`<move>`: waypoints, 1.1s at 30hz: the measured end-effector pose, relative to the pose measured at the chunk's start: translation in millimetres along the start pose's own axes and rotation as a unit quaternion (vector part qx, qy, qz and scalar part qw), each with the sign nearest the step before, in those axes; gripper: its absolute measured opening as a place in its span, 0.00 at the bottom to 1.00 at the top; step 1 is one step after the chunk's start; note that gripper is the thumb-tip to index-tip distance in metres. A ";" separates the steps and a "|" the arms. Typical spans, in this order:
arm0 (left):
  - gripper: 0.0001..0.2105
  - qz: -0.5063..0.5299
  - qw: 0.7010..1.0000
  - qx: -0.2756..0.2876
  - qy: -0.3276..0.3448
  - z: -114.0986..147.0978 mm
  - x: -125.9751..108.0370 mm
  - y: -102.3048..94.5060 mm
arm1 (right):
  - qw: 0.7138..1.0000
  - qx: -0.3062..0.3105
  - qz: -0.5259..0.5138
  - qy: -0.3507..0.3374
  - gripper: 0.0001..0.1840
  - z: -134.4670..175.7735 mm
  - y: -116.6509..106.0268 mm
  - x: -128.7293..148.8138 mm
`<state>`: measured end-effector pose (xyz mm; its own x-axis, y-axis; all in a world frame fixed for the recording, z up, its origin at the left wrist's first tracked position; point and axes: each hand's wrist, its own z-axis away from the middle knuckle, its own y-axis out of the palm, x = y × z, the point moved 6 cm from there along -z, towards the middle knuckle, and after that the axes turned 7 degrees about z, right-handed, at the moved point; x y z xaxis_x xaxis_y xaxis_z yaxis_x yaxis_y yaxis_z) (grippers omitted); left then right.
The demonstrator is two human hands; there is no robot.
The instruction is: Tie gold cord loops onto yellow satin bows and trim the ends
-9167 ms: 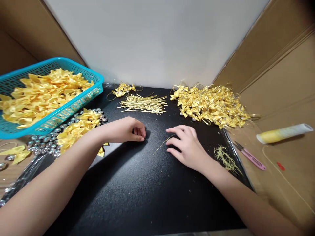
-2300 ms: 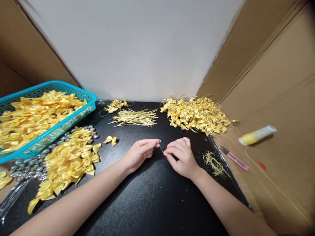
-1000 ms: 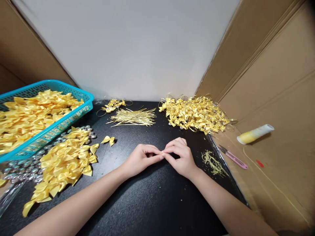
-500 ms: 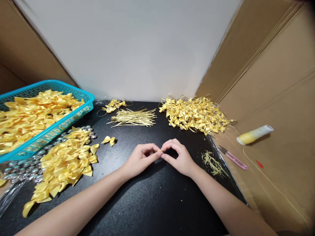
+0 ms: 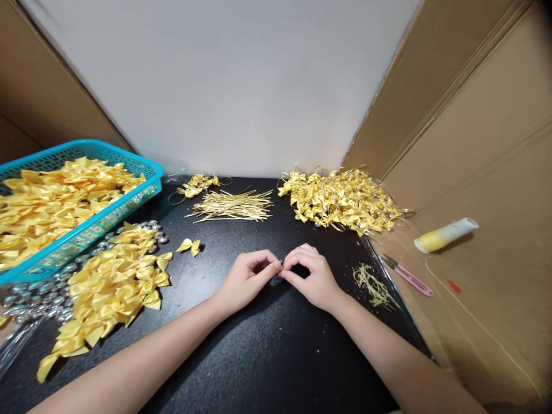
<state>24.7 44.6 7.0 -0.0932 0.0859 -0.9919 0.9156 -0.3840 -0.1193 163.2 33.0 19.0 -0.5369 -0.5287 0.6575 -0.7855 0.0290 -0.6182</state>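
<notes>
At the middle of the black table [image 5: 259, 356], my left hand [image 5: 250, 279] and my right hand [image 5: 313, 276] meet fingertip to fingertip. Each is closed in a pinch of thumb and index finger. Whatever sits between the fingertips is too small and too covered to make out. A single yellow satin bow [image 5: 188, 246] lies left of my left hand. Beyond the hands is a bundle of gold cord pieces [image 5: 235, 205]. To the left spreads a heap of yellow bows [image 5: 114, 284], beside silver beads [image 5: 47, 293].
A turquoise basket [image 5: 92, 233] full of bows stands at left. Finished-looking bows with cord loops [image 5: 340, 198] are piled at the back right, a few more bows [image 5: 199, 184] at the back left. Cord scraps [image 5: 374, 286], pink-handled snips [image 5: 407, 275] and a cardboard tube [image 5: 446, 235] lie at right.
My fingertips have shifted very slightly left and stay pinched together, with a narrow gap now showing between the hands. Everything on the table lies as before.
</notes>
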 end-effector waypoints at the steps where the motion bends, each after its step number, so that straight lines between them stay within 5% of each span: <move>1: 0.12 0.005 1.000 -0.006 -0.003 -0.7 -0.1 -0.2 | 1.000 -0.006 0.008 -0.008 0.07 0.3 -0.8 1.4; 17: 0.10 0.049 0.999 -0.013 0.003 -5.0 1.6 -1.1 | 0.989 -0.109 0.086 -0.049 0.05 4.3 -16.7 15.6; 33: 0.12 0.018 0.999 -0.040 0.000 -0.2 5.8 -2.6 | 0.984 -0.054 -0.111 0.127 0.00 5.9 0.5 -9.7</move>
<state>21.9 46.3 1.6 -0.0587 0.0732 -0.9956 0.9469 -0.3117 -0.0787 169.8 33.2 9.8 -0.3961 -0.3041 0.8664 -0.9134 0.0340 -0.4057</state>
